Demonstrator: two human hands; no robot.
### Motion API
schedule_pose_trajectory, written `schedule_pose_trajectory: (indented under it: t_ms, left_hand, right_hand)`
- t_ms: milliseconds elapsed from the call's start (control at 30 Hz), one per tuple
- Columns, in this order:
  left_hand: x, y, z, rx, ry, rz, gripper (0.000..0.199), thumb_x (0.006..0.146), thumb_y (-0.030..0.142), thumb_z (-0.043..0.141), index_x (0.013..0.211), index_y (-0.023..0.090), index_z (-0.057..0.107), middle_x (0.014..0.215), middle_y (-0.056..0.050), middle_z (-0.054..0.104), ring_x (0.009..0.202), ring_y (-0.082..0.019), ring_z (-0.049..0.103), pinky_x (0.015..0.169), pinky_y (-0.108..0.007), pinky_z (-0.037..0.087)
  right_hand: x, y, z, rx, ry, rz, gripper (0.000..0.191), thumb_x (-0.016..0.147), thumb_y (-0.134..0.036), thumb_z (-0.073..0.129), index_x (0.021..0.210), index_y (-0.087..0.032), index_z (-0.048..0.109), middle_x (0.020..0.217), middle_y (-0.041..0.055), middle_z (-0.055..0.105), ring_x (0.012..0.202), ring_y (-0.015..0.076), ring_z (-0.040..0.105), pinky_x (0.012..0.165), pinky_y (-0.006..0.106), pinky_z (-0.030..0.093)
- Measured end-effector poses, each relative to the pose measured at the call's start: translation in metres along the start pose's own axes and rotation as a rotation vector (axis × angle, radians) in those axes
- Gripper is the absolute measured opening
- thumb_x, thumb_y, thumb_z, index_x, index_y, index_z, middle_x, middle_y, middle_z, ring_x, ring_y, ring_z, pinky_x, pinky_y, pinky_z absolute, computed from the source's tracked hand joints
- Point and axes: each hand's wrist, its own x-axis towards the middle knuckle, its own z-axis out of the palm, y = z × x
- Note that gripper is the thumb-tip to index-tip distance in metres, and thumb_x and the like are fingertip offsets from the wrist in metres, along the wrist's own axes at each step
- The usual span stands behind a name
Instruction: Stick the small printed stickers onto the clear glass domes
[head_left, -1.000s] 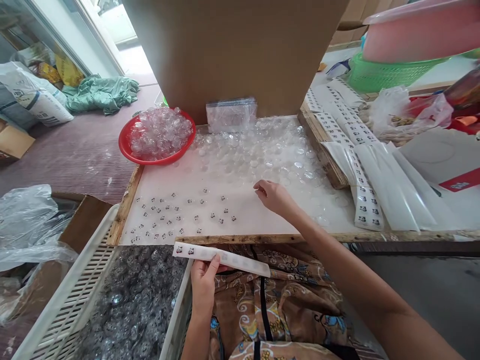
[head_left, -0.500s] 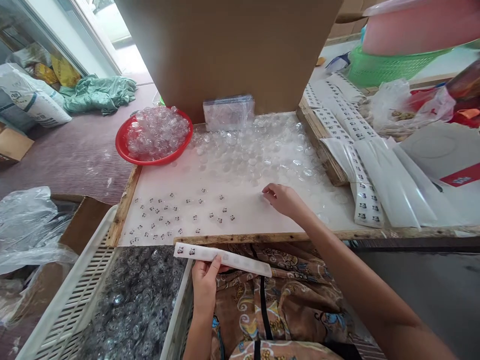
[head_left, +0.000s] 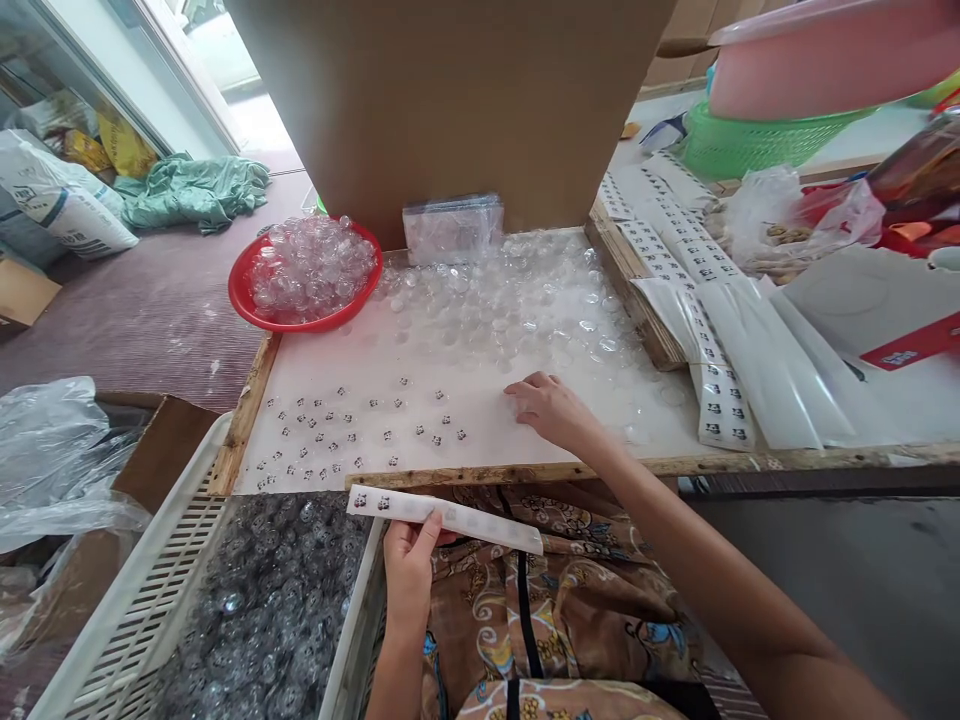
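My left hand pinches a white strip of panda stickers between thumb and fingers, below the board's front edge. Two dark panda prints show at its left end. Over the white board, my right hand has its fingertips lowered and curled around what looks like a small clear plastic piece, partly hidden by the fingers. Left of it lie several clear pieces with panda stickers. Behind it, many plain clear round pieces are spread out.
A red basin heaped with clear pieces stands at the back left. Below, a white crate holds dark-printed clear pieces. A large cardboard sheet rises behind the board. Sticker sheets lie right of a wooden strip.
My right hand has shifted slightly left over the board, its fingers more spread around the clear piece. My left hand and the sticker strip stay in place. The view has turned slightly.
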Motion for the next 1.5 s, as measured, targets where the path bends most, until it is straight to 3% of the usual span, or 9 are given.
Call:
schedule_pose_trajectory:
  t_ms: [133,300,567,767,900,1000,1167,1367,1500]
  left_hand:
    - [0.0,-0.002,-0.001,-0.035,0.006,-0.011,0.032,0.074,0.039,0.079,0.091,0.013,0.071,0.084,-0.007,0.073,0.079,-0.023,0.069,0.064,-0.032,0.06]
    - [0.002,-0.003,-0.002,-0.028,0.015,-0.015,0.032,0.073,0.039,0.08,0.089,0.013,0.071,0.084,-0.007,0.073,0.077,-0.023,0.07,0.063,-0.031,0.06]
    - [0.006,0.0,-0.001,0.009,-0.002,-0.007,0.03,0.076,0.039,0.078,0.092,0.014,0.072,0.086,-0.007,0.073,0.079,-0.023,0.07,0.063,-0.03,0.06]
    - [0.004,0.002,0.0,0.0,0.029,-0.002,0.034,0.073,0.04,0.08,0.091,0.013,0.072,0.083,-0.007,0.073,0.076,-0.023,0.069,0.061,-0.03,0.059]
    - [0.002,0.002,0.001,0.006,0.02,-0.008,0.033,0.073,0.04,0.079,0.091,0.013,0.072,0.083,-0.006,0.074,0.077,-0.023,0.07,0.061,-0.03,0.059]
    - [0.001,0.002,0.004,0.008,0.008,-0.013,0.033,0.073,0.041,0.079,0.089,0.014,0.072,0.082,-0.006,0.074,0.077,-0.023,0.071,0.061,-0.03,0.059]
    - [0.001,0.002,0.005,0.0,0.004,-0.015,0.032,0.073,0.041,0.08,0.09,0.014,0.072,0.084,-0.006,0.074,0.079,-0.023,0.07,0.064,-0.031,0.059]
    - [0.003,0.0,0.0,0.006,0.041,-0.014,0.035,0.071,0.041,0.08,0.09,0.013,0.072,0.085,-0.007,0.073,0.078,-0.024,0.07,0.063,-0.032,0.06]
    - [0.004,-0.001,-0.001,0.031,0.028,-0.023,0.035,0.072,0.042,0.08,0.089,0.013,0.073,0.084,-0.008,0.073,0.077,-0.024,0.07,0.063,-0.032,0.06]
  right_hand:
    - [0.015,0.005,0.008,0.093,0.02,0.029,0.029,0.086,-0.015,0.063,0.115,-0.017,0.067,0.11,0.0137,0.062,0.099,0.0252,0.062,0.084,0.032,0.047]
    - [0.023,0.019,0.002,0.237,0.013,0.129,0.028,0.088,-0.016,0.057,0.115,-0.014,0.064,0.109,0.0117,0.064,0.078,0.0156,0.064,0.075,0.026,0.047]
    - [0.018,0.029,-0.013,0.283,-0.007,0.306,0.024,0.089,-0.017,0.05,0.108,-0.017,0.065,0.087,0.006,0.072,0.078,0.0183,0.064,0.067,0.026,0.043]
    - [0.012,0.028,-0.017,0.28,-0.057,0.349,0.023,0.089,-0.023,0.055,0.11,-0.017,0.062,0.088,0.0061,0.072,0.078,0.0183,0.065,0.066,0.027,0.044]
    - [0.005,0.026,-0.021,0.073,0.037,0.375,0.024,0.091,-0.032,0.059,0.11,-0.018,0.064,0.104,0.0097,0.069,0.086,0.0226,0.064,0.069,0.03,0.043]
    - [0.007,0.018,-0.02,0.03,0.083,0.324,0.027,0.091,-0.034,0.059,0.114,-0.02,0.063,0.114,0.0117,0.064,0.092,0.0249,0.063,0.071,0.032,0.044]
    - [0.025,0.002,-0.002,-0.012,0.095,0.093,0.034,0.085,-0.023,0.065,0.118,-0.019,0.06,0.115,0.0153,0.063,0.107,0.032,0.057,0.084,0.04,0.046]
    - [0.031,-0.009,0.013,0.065,0.131,-0.06,0.026,0.089,-0.015,0.054,0.114,-0.019,0.059,0.111,0.0124,0.066,0.104,0.0293,0.057,0.087,0.041,0.045]
    - [0.026,-0.006,0.012,0.08,0.078,-0.034,0.032,0.085,-0.023,0.065,0.117,-0.019,0.059,0.117,0.0137,0.063,0.106,0.0313,0.057,0.086,0.042,0.046]
